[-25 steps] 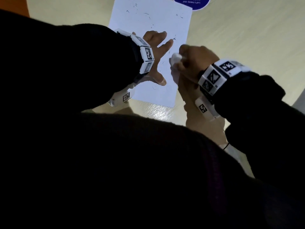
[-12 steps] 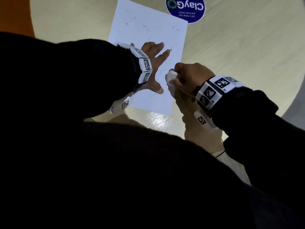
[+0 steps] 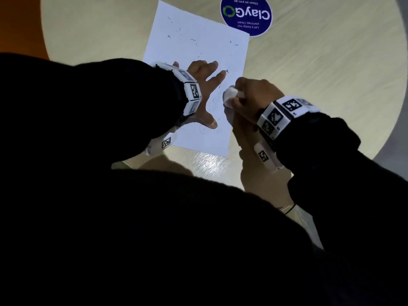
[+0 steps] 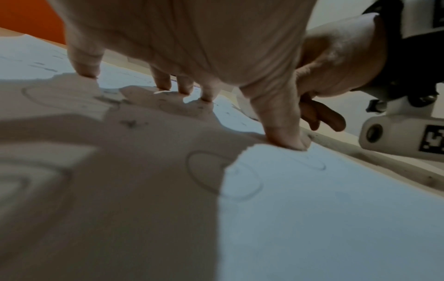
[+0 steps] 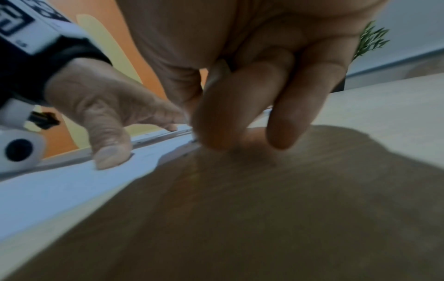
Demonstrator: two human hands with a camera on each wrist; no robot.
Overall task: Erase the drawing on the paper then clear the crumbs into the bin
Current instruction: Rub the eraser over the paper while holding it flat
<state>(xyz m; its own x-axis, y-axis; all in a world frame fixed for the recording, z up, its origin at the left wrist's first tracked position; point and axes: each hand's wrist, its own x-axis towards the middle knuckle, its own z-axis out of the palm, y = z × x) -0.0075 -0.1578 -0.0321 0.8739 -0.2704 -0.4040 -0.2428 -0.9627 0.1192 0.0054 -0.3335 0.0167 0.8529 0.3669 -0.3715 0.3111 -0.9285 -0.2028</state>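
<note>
**Head view: crumbs loose, paper held only by fingertips**

Head view shows the paper (image 3: 198, 51) flat on the round worktop (image 3: 331, 85), its far corner just beside a blue ClayGo sticker (image 3: 246, 15). The left hand (image 3: 204, 93) is spread, straight fingertips and thumb pressing the sheet down near its right edge. The right hand (image 3: 254, 96) is curled round a white eraser (image 3: 229, 97), which sits at that same edge; whether it touches the paper cannot be told. Dark eraser crumbs (image 3: 194, 39) lie scattered over the sheet toward the sticker. The left wrist view shows faint pencil ovals (image 4: 224, 175) remaining beside the thumb. No bin is in view.

Likely risks, as I judge them:
- A hard stroke so close to the edge could buckle or tear the sheet, since the thumb pins only one spot.
- Strokes running outward could flick crumbs onto the worktop, making them harder to gather.
- The pressing palm could smear graphite over cleaned areas.
- Lifting the sheet unevenly would spill crumbs short of the bin.
</note>
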